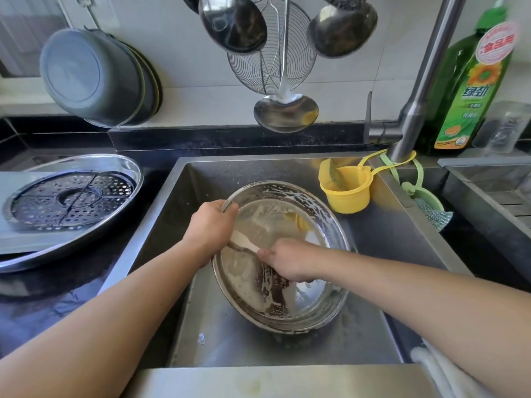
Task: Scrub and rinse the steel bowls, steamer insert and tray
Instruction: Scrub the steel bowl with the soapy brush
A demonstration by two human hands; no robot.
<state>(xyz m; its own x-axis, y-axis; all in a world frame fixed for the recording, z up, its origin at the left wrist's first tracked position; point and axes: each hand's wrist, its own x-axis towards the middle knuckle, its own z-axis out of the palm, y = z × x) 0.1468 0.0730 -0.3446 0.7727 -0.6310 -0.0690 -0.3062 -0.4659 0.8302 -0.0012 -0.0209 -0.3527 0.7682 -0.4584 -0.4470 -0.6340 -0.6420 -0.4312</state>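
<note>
While my left hand [212, 222] grips the far-left rim of the steel bowl [283, 255] tilted in the sink [373, 254], my right hand [287, 259] curls around something I can't identify, pressed inside the soapy bowl, nearer its bottom.

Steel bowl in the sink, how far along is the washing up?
Nothing clearly looks finished. In hand: the left hand grips the rim of the soapy steel bowl, tilted in the sink, while the right hand scrubs inside it; no water is running. Left: rinsing it, then the steamer insert lying in the tray on the counter.
</note>
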